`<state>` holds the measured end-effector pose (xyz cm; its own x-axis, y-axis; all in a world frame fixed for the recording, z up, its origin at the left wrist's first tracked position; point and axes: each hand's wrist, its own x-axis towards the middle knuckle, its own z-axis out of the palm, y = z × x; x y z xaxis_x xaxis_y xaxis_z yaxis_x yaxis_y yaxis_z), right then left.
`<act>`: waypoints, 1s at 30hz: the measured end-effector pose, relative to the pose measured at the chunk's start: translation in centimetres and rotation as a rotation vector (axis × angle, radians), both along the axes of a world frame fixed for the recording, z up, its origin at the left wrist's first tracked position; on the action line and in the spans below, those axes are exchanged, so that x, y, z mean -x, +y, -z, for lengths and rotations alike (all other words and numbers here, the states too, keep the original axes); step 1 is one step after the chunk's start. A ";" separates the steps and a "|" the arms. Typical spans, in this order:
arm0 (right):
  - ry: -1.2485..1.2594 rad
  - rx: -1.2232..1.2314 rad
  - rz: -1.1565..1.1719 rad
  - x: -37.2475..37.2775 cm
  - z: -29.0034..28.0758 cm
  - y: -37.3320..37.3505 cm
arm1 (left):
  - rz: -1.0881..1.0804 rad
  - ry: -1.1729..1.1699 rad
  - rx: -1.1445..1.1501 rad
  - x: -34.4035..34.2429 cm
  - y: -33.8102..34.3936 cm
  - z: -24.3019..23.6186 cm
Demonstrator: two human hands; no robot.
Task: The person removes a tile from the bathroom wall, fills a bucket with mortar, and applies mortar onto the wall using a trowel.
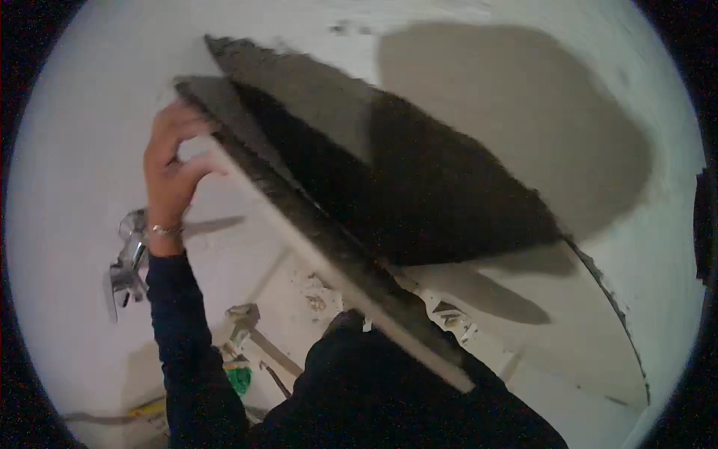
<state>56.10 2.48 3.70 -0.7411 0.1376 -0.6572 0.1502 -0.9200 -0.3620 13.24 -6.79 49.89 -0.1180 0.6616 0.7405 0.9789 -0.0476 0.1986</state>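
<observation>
My left hand (pixel 178 150) grips the upper left edge of a large, thin tile (pixel 318 262), its fingers and thumb closed around it. The tile slants down to the right and shows almost edge-on, with a pale rim. Its dark side is turned toward a ragged grey patch of adhesive (pixel 314 86) on the pale wall, and a dark gap lies between them. The tile's lower end comes close to my dark-clothed legs. A bracelet (pixel 164 230) circles my left wrist. My right hand does not show; the tile may hide it.
A chrome tap (pixel 129 262) juts from the wall left of my forearm. Broken pieces (pixel 456 320) lie on the floor around my legs. At lower left are a long-handled tool (pixel 258 337) and a green object (pixel 238 379). A pale panel (pixel 553 329) with a rough edge stands at right.
</observation>
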 end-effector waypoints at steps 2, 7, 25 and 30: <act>-0.006 0.031 0.058 0.2 -0.3 -0.3 | 0.006 -0.006 -0.025 0.9 0.0 0.2; -0.044 0.194 0.239 0.6 -1.2 0.4 | 0.135 -0.071 -0.081 2.1 0.3 0.1; -0.275 0.219 0.373 3.1 -6.5 3.7 | 0.109 -0.017 -0.085 3.4 2.2 0.6; -0.238 0.236 0.334 3.6 -8.1 4.2 | 0.116 -0.020 -0.087 3.4 2.4 0.5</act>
<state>52.54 6.70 11.82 -0.5068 0.1690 -0.8453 -0.1148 -0.9851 -0.1281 9.86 -4.42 49.34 -0.0600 0.6054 0.7937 0.9617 -0.1779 0.2084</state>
